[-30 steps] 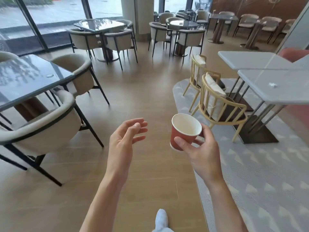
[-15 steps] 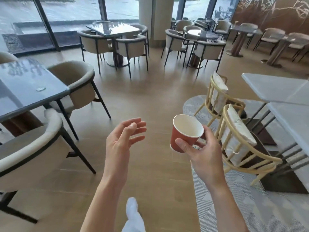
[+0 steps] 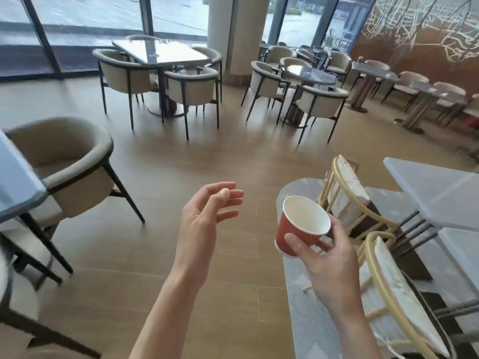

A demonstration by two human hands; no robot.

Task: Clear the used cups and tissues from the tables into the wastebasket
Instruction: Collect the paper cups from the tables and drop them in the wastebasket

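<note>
While right hand (image 3: 328,263) grips cup (image 3: 298,229); wood floor (image 3: 181,164); cafe chairs (image 3: 191,86)

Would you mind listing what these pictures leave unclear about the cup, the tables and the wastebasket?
- Wastebasket: nowhere in the head view, so its place cannot be told.
- Red cup, held in the right hand: its bottom is out of sight, hidden by its own tilt.
- Near grey table: blurred and cut by the left edge.
- Small speck on the far glass table: too small to identify.
- Left hand holds nothing.
</note>
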